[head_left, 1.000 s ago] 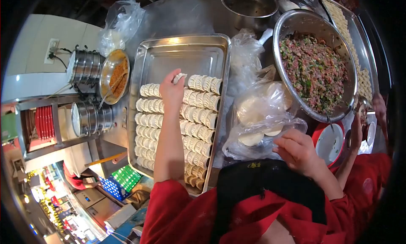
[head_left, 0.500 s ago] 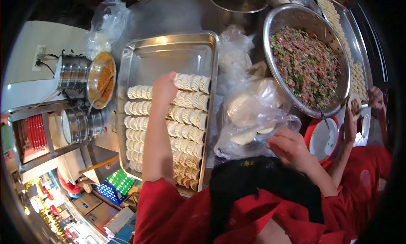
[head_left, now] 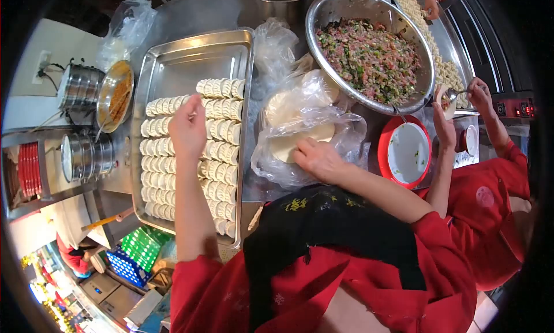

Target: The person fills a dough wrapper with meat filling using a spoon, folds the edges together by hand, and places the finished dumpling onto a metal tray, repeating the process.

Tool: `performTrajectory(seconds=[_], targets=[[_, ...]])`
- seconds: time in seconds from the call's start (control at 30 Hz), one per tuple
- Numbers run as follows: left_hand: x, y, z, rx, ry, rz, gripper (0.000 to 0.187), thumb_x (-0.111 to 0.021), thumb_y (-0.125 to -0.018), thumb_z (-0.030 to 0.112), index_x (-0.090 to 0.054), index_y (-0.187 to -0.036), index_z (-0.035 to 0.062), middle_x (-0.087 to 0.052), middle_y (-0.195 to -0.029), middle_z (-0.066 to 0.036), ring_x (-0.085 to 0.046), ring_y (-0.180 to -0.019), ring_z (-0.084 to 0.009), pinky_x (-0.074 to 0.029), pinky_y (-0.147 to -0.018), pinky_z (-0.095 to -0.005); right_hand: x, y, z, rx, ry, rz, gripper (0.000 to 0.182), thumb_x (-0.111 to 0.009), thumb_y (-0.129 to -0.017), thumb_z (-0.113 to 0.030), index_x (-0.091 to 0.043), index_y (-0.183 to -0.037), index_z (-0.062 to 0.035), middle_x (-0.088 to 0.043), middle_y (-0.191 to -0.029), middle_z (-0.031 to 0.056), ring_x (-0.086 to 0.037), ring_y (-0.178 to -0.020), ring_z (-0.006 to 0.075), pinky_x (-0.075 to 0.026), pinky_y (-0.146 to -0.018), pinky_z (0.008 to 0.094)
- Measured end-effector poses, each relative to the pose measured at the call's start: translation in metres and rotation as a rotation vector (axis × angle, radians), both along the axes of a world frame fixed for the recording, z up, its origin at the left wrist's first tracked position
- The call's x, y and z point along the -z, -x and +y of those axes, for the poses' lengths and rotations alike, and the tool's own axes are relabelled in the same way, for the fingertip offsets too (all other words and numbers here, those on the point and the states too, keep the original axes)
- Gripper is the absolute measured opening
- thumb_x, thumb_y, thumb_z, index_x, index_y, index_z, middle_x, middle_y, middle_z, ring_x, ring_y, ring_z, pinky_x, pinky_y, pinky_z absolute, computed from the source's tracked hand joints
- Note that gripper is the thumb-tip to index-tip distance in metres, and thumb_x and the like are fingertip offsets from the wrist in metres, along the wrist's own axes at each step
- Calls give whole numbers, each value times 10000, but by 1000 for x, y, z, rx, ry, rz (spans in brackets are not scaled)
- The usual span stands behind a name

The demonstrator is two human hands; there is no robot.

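My left hand is above the metal tray, its fingers curled together and nothing visible in them. Pleated dumplings stand in rows below and on both sides of that hand and forearm; the back row shows only on the right part. To the right, my right hand has its curled fingertips at the near edge of a round dough wrapper. This wrapper lies in a clear plastic bag with other pale rounds. Beyond the bag is a large steel bowl of meat and greens filling.
A red-rimmed basin sits right of the bag. A co-worker's hands hold a filled wrapper and a spoon at the right, near another dumpling tray. Left stand an orange-filled bowl and steel canisters.
The view has shifted, so the tray and bowl appear further left. My right hand has moved left from beside the bag onto the wrapper. My left hand remains over the tray.
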State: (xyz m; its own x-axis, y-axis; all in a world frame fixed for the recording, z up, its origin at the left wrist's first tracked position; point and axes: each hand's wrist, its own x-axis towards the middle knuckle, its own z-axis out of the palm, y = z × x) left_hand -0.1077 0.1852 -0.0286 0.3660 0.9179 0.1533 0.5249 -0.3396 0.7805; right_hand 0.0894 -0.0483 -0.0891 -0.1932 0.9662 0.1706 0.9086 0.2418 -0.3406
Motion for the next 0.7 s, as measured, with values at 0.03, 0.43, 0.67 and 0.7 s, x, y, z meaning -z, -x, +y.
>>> performTrajectory(seconds=[0.03, 0.43, 0.67, 0.7], targets=[[-6, 3, -18, -2, -14, -4, 299, -608, -871, 111, -626, -1155, 20, -674, -1038, -127, -643, -919, -172, -506, -787, -284, 0, 2, 1, -2, -14, -4, 96, -551, -732, -117, -557, -818, -73, -519, -858, 75, -565, -864, 229, -516, -599, 341], [-5, -9, -172, 60, 1099, -577, 338, -514, -955, 184, -517, -1193, -56, -646, -1025, -168, -647, -924, -253, -536, -795, -318, -15, -7, -3, 233, 150, 514, 100, -590, -778, -173, -607, -776, -74, -578, -828, 89, -589, -820, 307, -482, -675, 433], [19, -45, -171, 291, 1756, -1070, 477, -375, -999, 350, -431, -1305, -12, -542, -1273, -151, -535, -1165, -269, -430, -995, -408, -96, -7, -49, 73, -102, 432, 109, -643, -789, -168, -607, -762, -69, -589, -790, 108, -594, -780, 313, -488, -673, 410], [22, -52, -171, 361, 1719, -1081, 457, -383, -999, 322, -431, -1308, -10, -543, -1278, -141, -535, -1168, -262, -428, -1003, -407, -102, -11, -54, 140, -209, 531, 107, -655, -781, -159, -602, -758, -68, -587, -786, 103, -594, -775, 310, -489, -668, 404]])
